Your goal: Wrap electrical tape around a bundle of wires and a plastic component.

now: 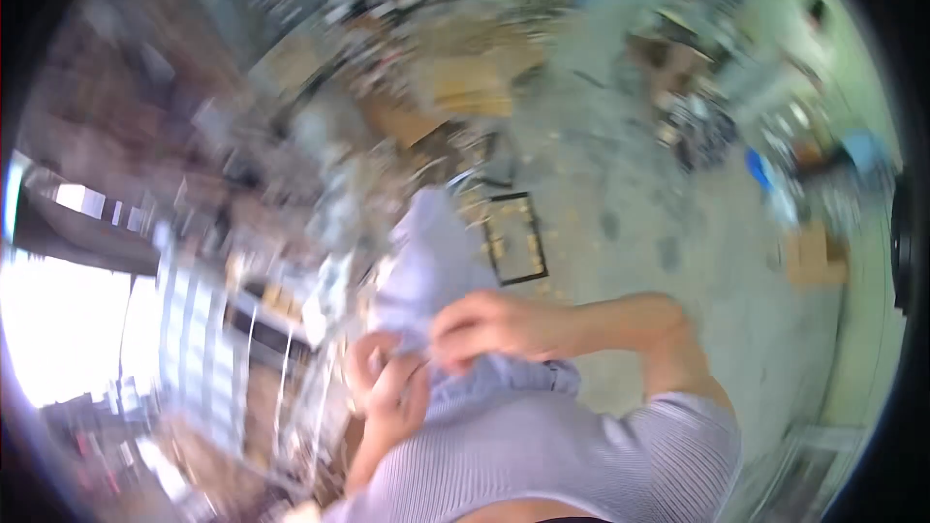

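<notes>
Both hands are held close together in front of my waist, over my pale lilac trousers point(433, 242). My left hand point(392, 387) has its fingers curled in, with the thumb side toward the other hand. My right hand point(492, 327) reaches across from the right, its fingers bent and pressed together beside the left fingertips. Whatever lies in either hand, if anything, is too small or blurred to make out. A ribbed lilac top point(513, 455) covers my body just below them.
A black rectangular frame point(542, 242) lies on the grey-green floor point(620, 184). Blurred piles of material point(387, 10) and cardboard point(465, 87) fill the far side. A cardboard box point(814, 254) stands at right, a person point(804, 44) farther off. White bars point(286, 378) stand left.
</notes>
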A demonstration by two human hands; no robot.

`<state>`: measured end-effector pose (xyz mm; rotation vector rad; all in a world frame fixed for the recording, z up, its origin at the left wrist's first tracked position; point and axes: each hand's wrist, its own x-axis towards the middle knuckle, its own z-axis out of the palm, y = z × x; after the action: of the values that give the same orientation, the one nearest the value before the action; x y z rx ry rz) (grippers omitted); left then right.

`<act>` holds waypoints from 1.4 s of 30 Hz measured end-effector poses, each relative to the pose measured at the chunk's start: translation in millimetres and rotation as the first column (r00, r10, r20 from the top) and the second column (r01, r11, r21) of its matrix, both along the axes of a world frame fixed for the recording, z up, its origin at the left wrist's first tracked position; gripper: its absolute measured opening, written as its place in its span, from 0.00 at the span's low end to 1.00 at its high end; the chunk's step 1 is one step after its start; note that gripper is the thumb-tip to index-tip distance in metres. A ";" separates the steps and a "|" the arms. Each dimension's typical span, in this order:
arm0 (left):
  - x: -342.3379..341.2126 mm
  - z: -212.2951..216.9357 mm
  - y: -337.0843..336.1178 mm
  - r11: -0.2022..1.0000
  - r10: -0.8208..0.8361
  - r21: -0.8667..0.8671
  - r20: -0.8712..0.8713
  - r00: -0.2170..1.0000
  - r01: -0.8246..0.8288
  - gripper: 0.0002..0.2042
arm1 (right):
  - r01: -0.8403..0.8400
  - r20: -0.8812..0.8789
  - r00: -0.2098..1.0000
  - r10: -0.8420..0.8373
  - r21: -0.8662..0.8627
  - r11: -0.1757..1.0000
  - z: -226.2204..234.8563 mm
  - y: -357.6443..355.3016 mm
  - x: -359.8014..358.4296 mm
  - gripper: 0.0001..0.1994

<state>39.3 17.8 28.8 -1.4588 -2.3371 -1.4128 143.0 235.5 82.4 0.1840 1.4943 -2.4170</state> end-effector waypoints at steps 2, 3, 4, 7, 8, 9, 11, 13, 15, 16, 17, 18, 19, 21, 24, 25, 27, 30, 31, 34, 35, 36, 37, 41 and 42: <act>-8.9 -12.3 3.2 0.961 0.183 -0.179 -0.167 0.969 -0.212 0.03 | 0.365 -0.266 0.907 -0.327 0.108 0.925 54.4 28.9 10.2 0.07; -14.1 -15.4 6.9 0.913 0.351 -0.209 -0.038 0.936 -0.351 0.03 | 0.565 -0.405 0.800 -0.444 0.258 0.783 77.1 39.1 11.2 0.07; -18.3 -16.2 7.0 0.902 0.422 -0.163 0.152 0.894 -0.399 0.02 | 0.517 -0.486 0.768 -0.418 0.083 0.852 95.0 47.7 11.1 0.05; -5.1 -8.4 13.4 0.970 0.064 -0.229 -0.089 0.994 -0.083 0.20 | 0.272 -0.664 0.683 -0.304 -0.155 0.950 101.2 40.9 -2.2 0.04; -0.9 -5.6 11.0 0.991 0.085 -0.098 -0.011 0.996 -0.086 0.19 | 0.111 -0.667 0.743 -0.051 0.047 0.993 89.3 27.9 -5.3 0.04; -2.6 -5.9 7.8 0.995 0.077 0.068 -0.020 0.997 -0.076 0.19 | 0.050 -0.628 0.777 0.041 0.126 0.991 74.0 10.4 -10.4 0.04; -19.2 -16.9 -2.4 0.890 0.117 0.442 0.012 0.993 -0.111 0.16 | -0.112 -0.516 0.823 0.238 0.263 0.958 50.3 -18.6 -21.1 0.08; -55.0 -40.7 -11.6 0.701 0.451 0.534 0.180 0.874 -0.472 0.13 | -0.206 -0.339 0.903 0.263 0.197 0.959 38.8 -44.3 -39.3 0.14; -107.8 -69.2 -8.0 0.709 0.525 0.381 0.278 0.805 -0.594 0.24 | -0.293 -0.208 0.926 0.314 0.125 0.948 35.9 -67.2 -67.6 0.19; -133.5 -79.8 -1.7 0.767 0.524 0.299 0.216 0.824 -0.567 0.32 | -0.350 -0.228 0.899 0.373 0.135 0.927 32.9 -78.3 -88.6 0.22; -153.5 -86.9 7.2 0.786 0.465 0.326 0.247 0.850 -0.525 0.36 | -0.360 -0.252 0.885 0.392 0.165 0.918 29.0 -89.9 -106.3 0.21; -173.5 -87.2 17.4 0.787 0.416 0.351 0.303 0.857 -0.506 0.37 | -0.366 -0.272 0.872 0.407 0.191 0.911 23.1 -100.1 -122.4 0.20; -185.4 -82.2 23.3 0.784 0.377 0.326 0.427 0.822 -0.529 0.36 | -0.328 -0.282 0.879 0.384 0.226 0.917 15.5 -106.2 -136.3 0.20; -192.1 -60.4 27.5 0.815 0.273 0.296 0.561 0.781 -0.498 0.36 | -0.250 -0.346 0.874 0.342 0.284 0.926 -4.2 -109.7 -157.4 0.18; -169.8 -21.0 9.0 0.875 0.094 0.273 0.714 0.694 -0.400 0.36 | 0.023 -0.392 0.913 0.111 0.323 0.946 -26.9 -83.7 -168.5 0.17; -150.5 -16.2 -8.4 0.887 -0.001 0.326 0.711 0.703 -0.328 0.37 | 0.086 -0.335 0.941 0.047 0.371 0.925 -30.8 -70.8 -168.8 0.16; -113.2 -20.1 -35.1 0.891 -0.038 0.398 0.542 0.840 -0.217 0.41 | 0.180 -0.354 0.935 -0.040 0.373 0.910 -33.3 -42.7 -167.8 0.15; -94.4 -46.1 -51.0 0.858 0.504 0.083 0.050 0.862 -0.507 0.45 | 0.246 -0.317 0.941 -0.121 0.393 0.886 -35.3 -7.8 -161.0 0.14; -94.3 -53.6 -53.3 0.771 0.611 0.214 0.017 0.792 -0.600 0.44 | 0.249 -0.294 0.947 -0.130 0.414 0.876 -37.7 0.7 -157.6 0.14; -104.9 -56.3 -58.2 0.547 0.636 0.538 0.231 0.736 -0.641 0.37 | 0.320 -0.317 0.927 -0.203 0.378 0.869 -54.9 14.7 -144.5 0.14; -106.8 -50.0 -60.7 0.500 0.590 0.596 0.296 0.751 -0.628 0.34 | 0.311 -0.312 0.929 -0.201 0.360 0.880 -61.4 17.3 -137.1 0.14; -105.7 -40.8 -64.2 0.566 0.525 0.518 0.373 0.765 -0.641 0.33 | 0.326 -0.367 0.907 -0.206 0.303 0.895 -66.4 20.4 -133.5 0.14; -101.5 -29.9 -68.3 0.657 0.456 0.420 0.440 0.773 -0.626 0.32 | 0.457 -0.375 0.870 -0.320 0.368 0.810 -72.2 18.8 -123.7 0.14; -58.1 8.4 -64.6 0.720 0.027 0.500 0.673 0.739 -0.482 0.30 | 0.876 -0.549 0.478 -0.686 0.351 0.330 -62.7 13.1 -87.9 0.10; -43.7 14.7 -58.3 0.706 -0.042 0.551 0.660 0.750 -0.445 0.30 | 0.895 -0.522 0.446 -0.727 0.259 0.363 -51.2 12.9 -77.3 0.09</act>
<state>-4.4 -40.6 43.6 -0.4952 -1.7221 -2.5967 65.7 248.4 31.2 0.9298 2.7331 -2.7256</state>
